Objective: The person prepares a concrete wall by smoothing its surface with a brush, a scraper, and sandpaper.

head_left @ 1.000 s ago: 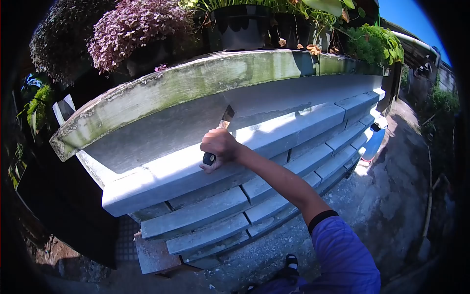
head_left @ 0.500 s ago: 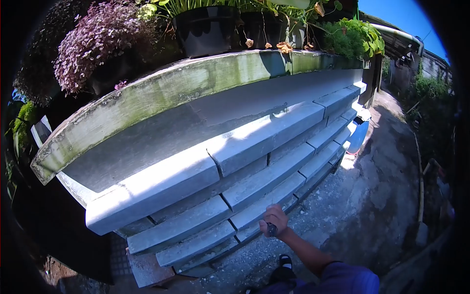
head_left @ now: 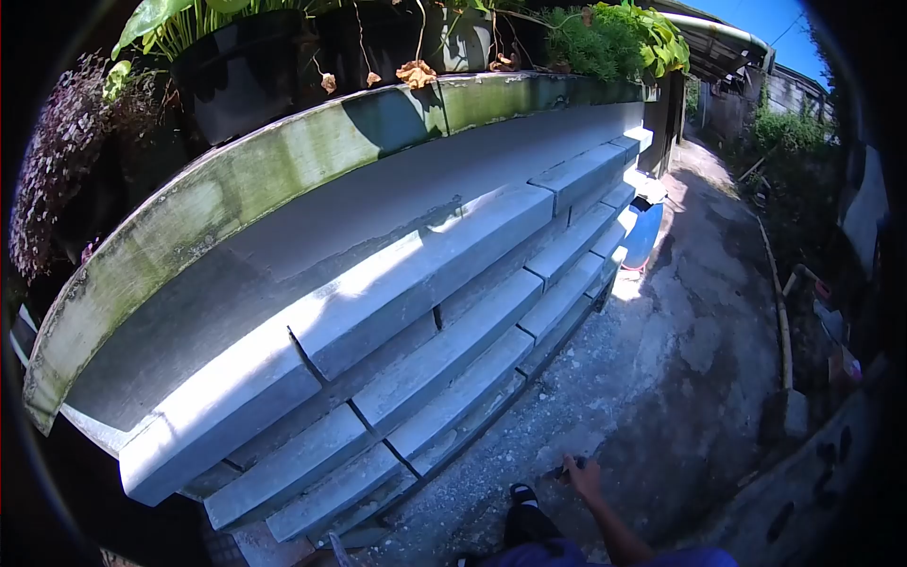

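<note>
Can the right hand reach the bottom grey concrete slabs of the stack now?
Probably yes. The right hand hangs low, apart from the bottom grey concrete slabs, with only bare rough ground between them. It is closed on a small dark object, so it could touch but hardly grasp.

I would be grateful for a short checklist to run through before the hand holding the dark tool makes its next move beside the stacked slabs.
1. Grip: the right hand is closed around the dark tool, low by the leg: ok.
2. Which way the tool's working end points: too small to see: cannot tell.
3. Left hand: out of view: cannot tell.
4. Footing: the foot, in a sandal, stands on the rough ground: ok.
5. Slabs: they lie flat in steps, none seen tipping: ok.
6. Barrel: at the stack's far end, well apart from the hand: ok.
</note>
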`<state>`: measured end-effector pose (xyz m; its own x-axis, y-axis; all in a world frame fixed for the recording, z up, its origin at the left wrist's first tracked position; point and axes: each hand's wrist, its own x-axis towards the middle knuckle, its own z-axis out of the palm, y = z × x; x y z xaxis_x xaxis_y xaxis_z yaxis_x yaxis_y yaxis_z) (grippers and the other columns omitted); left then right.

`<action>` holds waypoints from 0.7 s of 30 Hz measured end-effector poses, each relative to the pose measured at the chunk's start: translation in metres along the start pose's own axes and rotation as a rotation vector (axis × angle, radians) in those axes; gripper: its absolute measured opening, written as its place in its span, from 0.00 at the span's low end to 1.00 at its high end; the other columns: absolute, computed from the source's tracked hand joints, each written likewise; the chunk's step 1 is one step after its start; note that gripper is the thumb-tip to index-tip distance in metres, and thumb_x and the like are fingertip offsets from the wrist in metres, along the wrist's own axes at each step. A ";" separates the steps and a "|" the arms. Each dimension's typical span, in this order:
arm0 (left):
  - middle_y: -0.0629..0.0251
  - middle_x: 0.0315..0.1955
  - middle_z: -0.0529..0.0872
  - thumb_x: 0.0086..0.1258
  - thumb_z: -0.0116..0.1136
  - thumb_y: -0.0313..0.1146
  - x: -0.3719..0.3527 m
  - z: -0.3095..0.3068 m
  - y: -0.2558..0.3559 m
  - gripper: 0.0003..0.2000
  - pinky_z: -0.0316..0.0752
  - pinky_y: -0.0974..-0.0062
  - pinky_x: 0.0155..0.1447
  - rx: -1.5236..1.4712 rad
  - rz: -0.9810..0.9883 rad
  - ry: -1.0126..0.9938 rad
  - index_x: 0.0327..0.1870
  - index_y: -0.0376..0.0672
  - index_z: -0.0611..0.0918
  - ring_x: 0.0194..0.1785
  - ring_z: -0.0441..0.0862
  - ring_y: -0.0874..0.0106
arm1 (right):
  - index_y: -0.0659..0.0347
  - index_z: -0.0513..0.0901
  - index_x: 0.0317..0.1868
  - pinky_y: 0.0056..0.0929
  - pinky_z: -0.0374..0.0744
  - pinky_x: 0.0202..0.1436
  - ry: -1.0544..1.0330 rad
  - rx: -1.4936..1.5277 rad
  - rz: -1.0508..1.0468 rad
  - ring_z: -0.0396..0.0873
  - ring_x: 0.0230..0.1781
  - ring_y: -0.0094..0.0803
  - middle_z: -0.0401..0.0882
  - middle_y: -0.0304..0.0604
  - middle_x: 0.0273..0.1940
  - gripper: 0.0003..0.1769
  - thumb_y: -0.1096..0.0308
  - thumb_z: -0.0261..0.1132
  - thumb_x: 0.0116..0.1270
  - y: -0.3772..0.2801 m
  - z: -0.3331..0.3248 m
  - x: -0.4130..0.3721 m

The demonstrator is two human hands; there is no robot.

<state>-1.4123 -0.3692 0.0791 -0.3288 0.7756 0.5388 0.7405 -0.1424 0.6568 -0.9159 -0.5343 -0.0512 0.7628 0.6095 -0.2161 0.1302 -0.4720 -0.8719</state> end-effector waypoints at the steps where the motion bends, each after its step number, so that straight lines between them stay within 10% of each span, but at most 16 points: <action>1: 0.36 0.70 0.66 0.75 0.58 0.32 -0.020 0.012 0.008 0.32 0.53 0.59 0.79 -0.029 -0.024 -0.041 0.73 0.24 0.62 0.75 0.63 0.48 | 0.72 0.86 0.38 0.36 0.84 0.34 0.012 0.106 0.043 0.88 0.34 0.33 0.85 0.45 0.29 0.20 0.57 0.68 0.72 -0.002 -0.006 0.007; 4: 0.36 0.71 0.66 0.75 0.58 0.32 -0.053 0.040 0.032 0.32 0.52 0.59 0.79 -0.084 -0.047 -0.101 0.73 0.24 0.62 0.75 0.63 0.48 | 0.71 0.86 0.43 0.30 0.86 0.35 -0.015 0.697 0.112 0.88 0.31 0.35 0.87 0.50 0.39 0.13 0.65 0.69 0.71 -0.006 -0.008 0.034; 11: 0.35 0.72 0.65 0.75 0.57 0.32 0.005 0.074 0.045 0.32 0.51 0.58 0.79 0.019 0.293 -0.041 0.74 0.24 0.60 0.76 0.61 0.47 | 0.65 0.73 0.57 0.33 0.86 0.41 0.108 0.892 0.037 0.87 0.36 0.36 0.83 0.47 0.44 0.19 0.66 0.68 0.74 -0.053 -0.029 0.085; 21: 0.47 0.71 0.71 0.59 0.62 0.30 0.123 0.123 0.280 0.38 0.59 0.55 0.77 0.221 0.622 0.005 0.75 0.34 0.65 0.73 0.69 0.52 | 0.50 0.63 0.63 0.47 0.75 0.61 0.045 1.395 -0.350 0.74 0.52 0.34 0.75 0.42 0.45 0.17 0.60 0.56 0.81 -0.211 -0.056 0.162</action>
<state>-1.1732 -0.2386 0.2643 0.1966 0.5864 0.7858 0.8958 -0.4332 0.0991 -0.7846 -0.3718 0.1223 0.8441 0.5291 0.0864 -0.3834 0.7084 -0.5927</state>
